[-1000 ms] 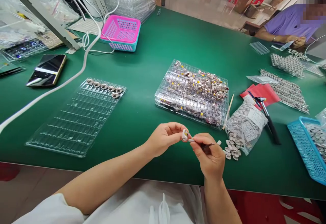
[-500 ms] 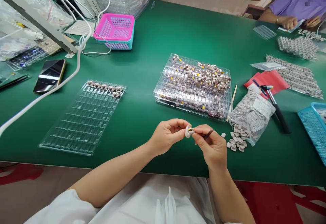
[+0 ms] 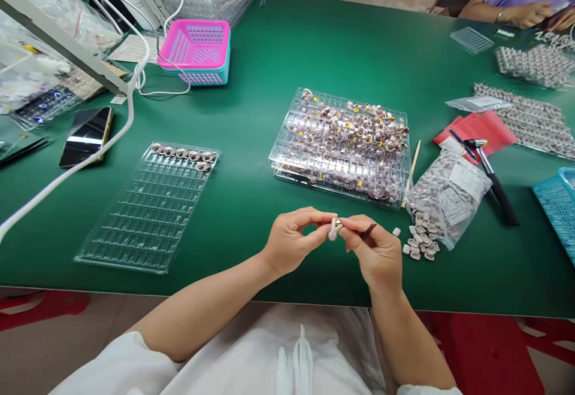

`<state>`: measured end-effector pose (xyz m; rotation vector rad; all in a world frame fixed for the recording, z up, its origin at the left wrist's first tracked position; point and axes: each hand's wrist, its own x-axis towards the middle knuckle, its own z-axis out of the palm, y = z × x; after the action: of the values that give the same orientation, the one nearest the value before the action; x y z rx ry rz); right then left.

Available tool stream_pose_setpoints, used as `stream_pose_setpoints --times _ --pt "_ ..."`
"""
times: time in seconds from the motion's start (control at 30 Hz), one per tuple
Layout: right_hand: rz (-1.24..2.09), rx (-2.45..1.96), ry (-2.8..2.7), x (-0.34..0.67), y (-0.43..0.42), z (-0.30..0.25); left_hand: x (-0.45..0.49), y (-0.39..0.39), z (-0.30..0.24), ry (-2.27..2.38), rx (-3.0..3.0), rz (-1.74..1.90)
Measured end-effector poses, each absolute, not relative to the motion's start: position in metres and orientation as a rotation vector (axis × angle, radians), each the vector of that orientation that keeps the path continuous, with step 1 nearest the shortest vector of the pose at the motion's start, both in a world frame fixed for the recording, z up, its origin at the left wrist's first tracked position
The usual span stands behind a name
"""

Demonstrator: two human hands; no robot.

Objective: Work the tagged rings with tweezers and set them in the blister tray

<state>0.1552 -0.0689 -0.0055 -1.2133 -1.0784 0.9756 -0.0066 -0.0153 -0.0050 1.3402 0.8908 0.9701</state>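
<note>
My left hand [image 3: 294, 237] pinches a small white curved part [image 3: 333, 229], a bit like a clip-on earbud shell, with a yellow spot on it. My right hand [image 3: 375, 251] has its thumb and index finger closed at the part's right end. A thin dark brown stick-like thing [image 3: 369, 231] pokes out from between the right fingers; its kind cannot be made out. Just beyond both hands lies a stack of clear trays [image 3: 287, 143], heaped with similar white parts with yellow bits. Small white caps [image 3: 422, 238] lie loose to the right of my right hand.
At left, a clear tray [image 3: 135, 215] holds several parts at its far end. Beyond are a phone [image 3: 85, 136] and a pink basket [image 3: 195, 45]. Rightward lie a bag of caps [image 3: 449, 191], a hammer-like tool [image 3: 496, 188] and a blue basket [image 3: 554, 203]. A co-worker's hands [image 3: 539, 15] work far right.
The white part has turned slightly between my fingers, its rounded end now pointing more downward. Both hands stay nearly in place. My view has shifted a little, and the co-worker's hands have moved.
</note>
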Motion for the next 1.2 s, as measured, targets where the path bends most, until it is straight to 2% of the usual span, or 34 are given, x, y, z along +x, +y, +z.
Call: stream_pose_setpoints --times 0.67,1.2 --pt "1.173 -1.343 -1.057 0.163 -0.068 -0.004 -0.008 -0.013 -0.002 0.807 1.674 1.037" --pt "1.089 -1.410 -1.215 0.168 -0.069 -0.005 -0.009 -0.015 0.001 0.842 1.654 0.963"
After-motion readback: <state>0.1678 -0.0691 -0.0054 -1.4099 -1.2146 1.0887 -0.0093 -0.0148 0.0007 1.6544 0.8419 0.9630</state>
